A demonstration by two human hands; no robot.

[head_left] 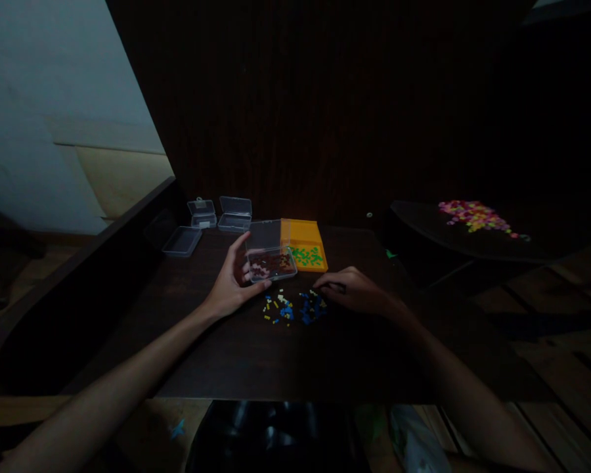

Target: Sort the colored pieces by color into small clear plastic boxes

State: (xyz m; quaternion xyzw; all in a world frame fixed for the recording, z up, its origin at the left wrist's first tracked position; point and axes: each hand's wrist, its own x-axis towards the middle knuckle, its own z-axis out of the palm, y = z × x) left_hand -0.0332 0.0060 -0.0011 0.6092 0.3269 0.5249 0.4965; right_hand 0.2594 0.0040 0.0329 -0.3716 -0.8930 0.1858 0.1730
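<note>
My left hand (pixel 234 279) grips a clear plastic box (pixel 273 277) by its left side, thumb along the front. The box's lid stands up at the back, and small dark reddish-brown pieces (pixel 268 263) lie inside. Close to a loose pile of blue pieces (pixel 314 309), my right hand (pixel 347 289) has its fingertips pinched together; whatever they hold is too small or dark to make out. Left of that pile lie scattered yellow, white and blue bits (pixel 279 310). Behind the clear box, an open yellow-orange case (pixel 320 266) contains green pieces (pixel 306 256).
Two open clear boxes (pixel 235 222) and a shallow clear tray (pixel 182 242) stand at the back left of the dark table (pixel 217 368). A heap of pink, yellow and purple bits (pixel 475 215) rests on a separate dark surface to the right. A dark panel (pixel 315 112) rises behind.
</note>
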